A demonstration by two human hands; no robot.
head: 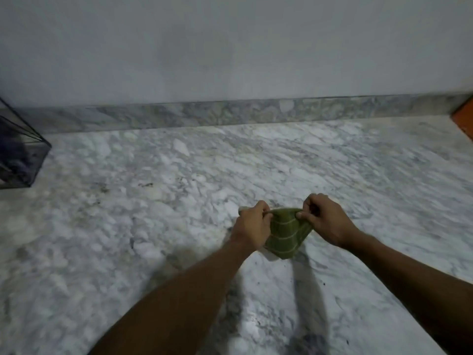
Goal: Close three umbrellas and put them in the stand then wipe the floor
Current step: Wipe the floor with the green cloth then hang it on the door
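Observation:
A small green cloth [285, 233] with pale stripes hangs folded between both hands, above the white and grey marble floor [158, 190]. My left hand [252, 225] pinches its upper left corner. My right hand [323, 220] pinches the upper right corner with thumb and curled fingers. The cloth's lower end hangs just over the floor. At the far left edge stands a dark wire-frame stand [18, 155] with see-through sides and something dark inside; I cannot make out umbrellas in it.
A marble skirting strip [230, 112] runs along the foot of a plain pale wall [230, 47]. An orange object [464, 119] pokes in at the right edge. Small dark specks [146, 185] mark the floor to the left of the hands.

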